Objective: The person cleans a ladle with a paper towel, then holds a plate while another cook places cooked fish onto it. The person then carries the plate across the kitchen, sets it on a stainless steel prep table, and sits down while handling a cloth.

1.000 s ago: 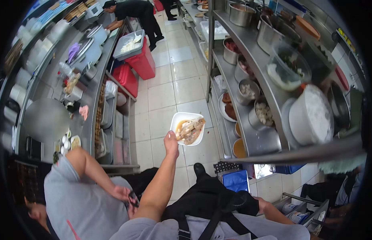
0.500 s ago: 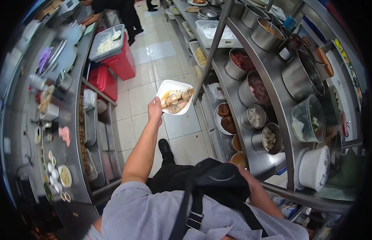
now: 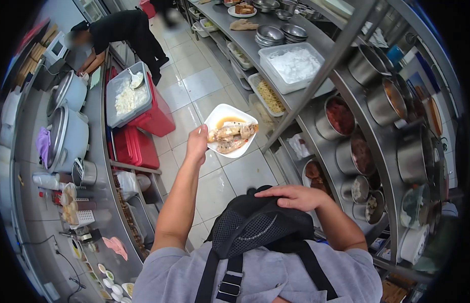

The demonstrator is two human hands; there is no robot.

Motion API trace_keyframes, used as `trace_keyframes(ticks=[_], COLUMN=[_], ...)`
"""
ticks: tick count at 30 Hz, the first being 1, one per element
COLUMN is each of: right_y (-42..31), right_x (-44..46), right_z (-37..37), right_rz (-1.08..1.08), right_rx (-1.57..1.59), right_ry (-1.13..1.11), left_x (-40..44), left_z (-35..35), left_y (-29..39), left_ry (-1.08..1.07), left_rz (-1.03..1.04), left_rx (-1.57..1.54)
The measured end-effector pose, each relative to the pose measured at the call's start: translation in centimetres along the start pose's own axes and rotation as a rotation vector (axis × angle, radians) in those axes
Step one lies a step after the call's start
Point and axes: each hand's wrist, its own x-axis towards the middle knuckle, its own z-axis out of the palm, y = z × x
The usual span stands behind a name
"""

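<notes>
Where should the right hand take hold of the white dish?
The right hand should probably pinch the white dish at its near-right rim, from the right: the left hand holds the left edge, and the food reaches the right corner.

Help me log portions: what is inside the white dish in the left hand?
Inside the white dish lie pale-brown pieces of food, with orange-brown sauce pooled toward the far side. Whatever is directly beneath the pieces is covered.

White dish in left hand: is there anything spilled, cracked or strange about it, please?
One small oddity: one end of the food reaches the rim of the white dish, opposite the left hand. No spill or crack shows.
</notes>
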Motion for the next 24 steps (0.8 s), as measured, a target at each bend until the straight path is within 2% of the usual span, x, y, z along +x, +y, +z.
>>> trace_keyframes(ticks=[2,3,5,6,9,12,13,17,20,24], right_y=[-1.2,-1.6,-2.9,-3.2,-5.2,-6.5,-7.2,-8.7,-8.8,-8.7], right_x=[3.3,5.0,8.8,11.1,18.8,27.3,29.7,38.0,43.9,51.2], right_z=[-3.9,-6.2,-11.5,-14.4,-21.9,-27.0,-28.3,-32.4,-35.6,-40.6], right_rz=[0.067,-0.006,0.022,-0.075,-0.244,-0.318,-0.261,-0.250,-0.206,-0.129], right_rx=[-0.197,-0.294,-0.516,-0.663,-0.830,-0.865,-0.794,-0.908,-1.073,-1.156], right_ry=[-0.104,-0.074,0.122,0.268,0.530,0.493,0.428,0.254,0.180,0.081], left_x=[1.8,2.4,4.8,5.9,10.4,12.9,13.4,19.8,24.7,33.8], left_z=[-1.1,-1.3,-2.5,-3.2,-5.7,-6.2,-6.7,-10.1,-11.9,-15.9], left_y=[3.2,5.7,9.0,10.0,12.8,17.2,19.3,20.5,21.8,21.1], left_ry=[-0.001,-0.016,-0.048,-0.026,-0.044,0.035,0.056,0.033,0.057,-0.023], left_rz=[0.039,0.020,0.026,0.027,-0.038,-0.037,-0.066,-0.038,-0.045,-0.031], left_rx=[-0.048,-0.079,-0.077,-0.077,-0.037,-0.129,-0.011,-0.139,-0.141,-0.066])
